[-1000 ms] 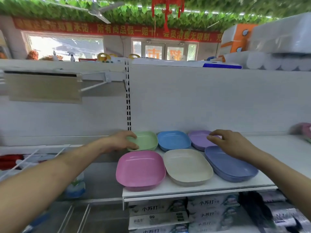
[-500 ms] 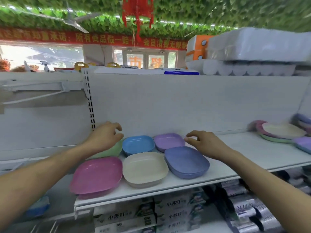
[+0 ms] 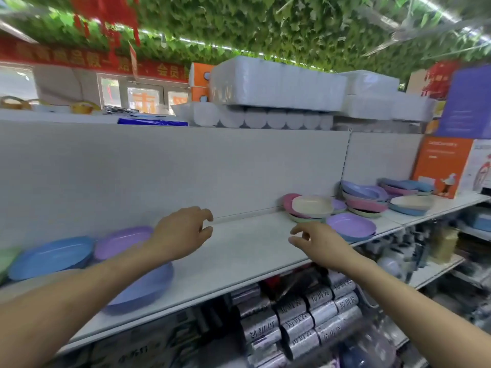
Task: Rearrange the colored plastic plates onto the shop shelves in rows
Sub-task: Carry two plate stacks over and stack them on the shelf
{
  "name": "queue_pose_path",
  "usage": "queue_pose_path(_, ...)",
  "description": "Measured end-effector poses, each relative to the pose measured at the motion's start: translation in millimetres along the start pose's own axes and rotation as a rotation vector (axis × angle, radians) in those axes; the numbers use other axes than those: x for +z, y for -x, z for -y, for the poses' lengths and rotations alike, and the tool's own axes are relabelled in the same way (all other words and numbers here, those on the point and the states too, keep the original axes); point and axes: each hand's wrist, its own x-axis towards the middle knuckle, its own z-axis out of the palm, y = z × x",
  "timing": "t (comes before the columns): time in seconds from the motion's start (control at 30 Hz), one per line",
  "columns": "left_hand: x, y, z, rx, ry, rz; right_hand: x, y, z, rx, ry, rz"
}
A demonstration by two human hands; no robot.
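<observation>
Hands, left (image 3: 183, 232) and right (image 3: 322, 248), fingers spread and empty above bare shelf (image 3: 249, 243) between plates (image 3: 350, 227).

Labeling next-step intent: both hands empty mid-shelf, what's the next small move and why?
Probably reach the right hand on to the lilac plate at the near edge of the loose pile. Both hands, the left hand included, are open and empty over bare shelf, and that plate lies closest.

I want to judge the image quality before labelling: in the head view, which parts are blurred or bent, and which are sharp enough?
Head view: the edges smear with motion blur, worst at the red banner and the blue plate far left. The shelf line curves from wide-angle distortion. Both hands, left and right, and the cream plate read fairly clear. Lighting is soft, without hard glare.
</observation>
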Motion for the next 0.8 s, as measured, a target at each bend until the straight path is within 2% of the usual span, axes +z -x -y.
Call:
queue_pose_path(0.13, 35, -33, -60, 0.046, 0.050, 0.057, -19, 5, -62, 0.058, -0.039, -0.017)
queue_pose_path(0.3, 69, -78, -93, 0.036, 0.149, 0.138, -28, -7, -115, 0.102, -0.061, -0.060)
queue_pose_path(0.47, 102, -133, -99, 0.006, 0.245, 0.156, -28, -37, -152, 0.148, -0.119, -0.111)
queue_pose_path(0.63, 121, -194, -91, 0.094, 0.200, 0.169, -42, -83, -170, 0.159, -0.088, -0.140)
queue_pose_path(0.8, 131, -247, -91, 0.100, 0.355, 0.191, -49, -136, -173, 0.155, -0.051, -0.144)
